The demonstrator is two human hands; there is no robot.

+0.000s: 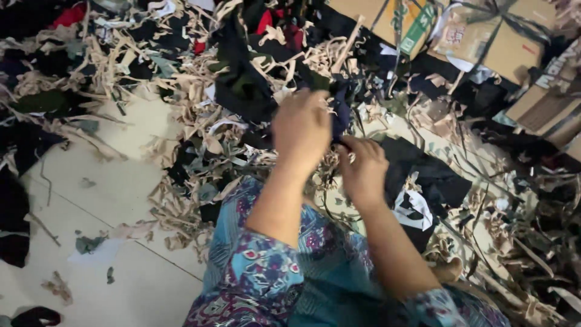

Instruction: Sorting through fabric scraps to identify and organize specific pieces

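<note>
Beige tiled floor [121, 151] took up the widest bare stretch of what we saw, running from nine o'clock down to seven o'clock, and over it from twelve round to four o'clock spread the great heap of tan fabric strips [181, 103] tangled with black cloth scraps [242, 85]. Next in size were the cardboard boxes [496, 36] at one to two o'clock, flattened and bound with dark strapping. Below the middle, at six o'clock, lay our lap in a blue patterned garment [266, 272], with both forearms rising out of it. Our left hand [301, 130] sat near the centre, a little toward twelve o'clock, seen from the back with its fingers curled away from us; it seemed closed on the bundle, though the fingertips were hidden and we could not tell exactly what they pinched. Our right hand [363, 169] was just beside it at three o'clock of the left, fingers bunched and gripping the lower end of a dark navy cloth piece [340, 112], which hung between the two hands and rose toward twelve o'clock. We judged that piece light, limp and floppy, not slippery and in no way fragile, though likely to snag on the loose strips around it. It seemed best taken by an edge or corner, pinched between thumb and fingers, with the other hand holding farther along to keep it stretched. Smallest were stray scraps [88, 243] on the floor at eight o'clock.
</note>
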